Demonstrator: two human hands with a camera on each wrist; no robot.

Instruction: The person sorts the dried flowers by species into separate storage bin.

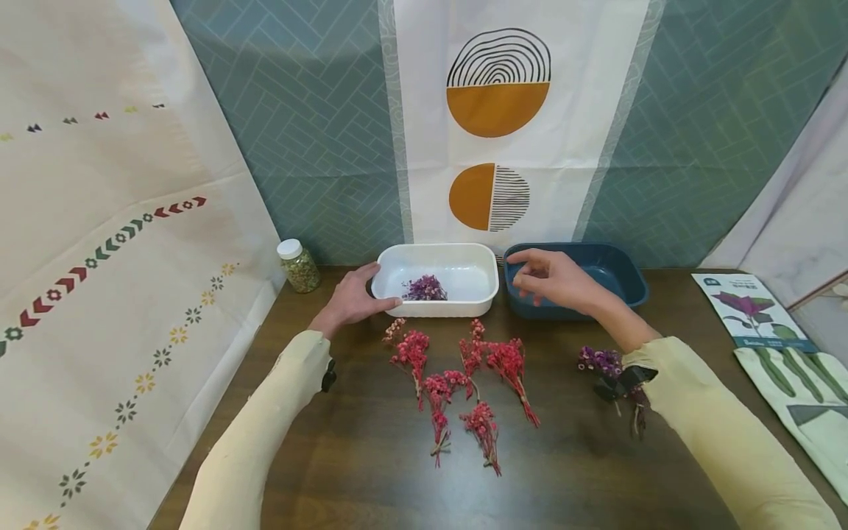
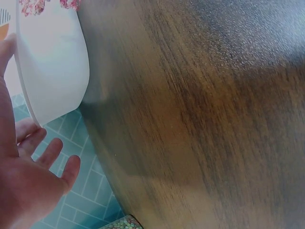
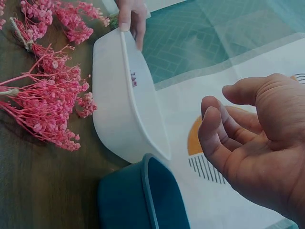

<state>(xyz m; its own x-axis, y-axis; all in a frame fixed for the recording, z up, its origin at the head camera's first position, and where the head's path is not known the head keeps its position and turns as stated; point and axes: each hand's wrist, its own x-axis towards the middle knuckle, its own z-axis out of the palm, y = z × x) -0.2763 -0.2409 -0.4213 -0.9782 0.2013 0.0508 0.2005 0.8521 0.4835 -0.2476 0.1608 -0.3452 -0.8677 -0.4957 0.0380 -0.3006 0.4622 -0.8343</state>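
Note:
My left hand (image 1: 353,297) rests at the left end of a white plastic basin (image 1: 464,308). Its thumb lies along the front rim and its fingertips touch the end, loosely extended. Inside the basin are small dried purple flowers (image 1: 426,288). Above the left part of a dark blue basin (image 1: 599,269) hovers my right hand (image 1: 556,278), its fingers relaxed and slightly bent with nothing between them, as the right wrist view also shows. In front of the basins lie several bunches of dried pink flowers (image 1: 508,363); two of them appear close up in the right wrist view.
A bunch of purple flowers (image 1: 599,361) lies partly under my right wrist. By the left wall stands a jar with a white lid (image 1: 301,269). At the right edge are a card with a flower picture (image 1: 751,309) and a patterned cloth (image 1: 795,397).

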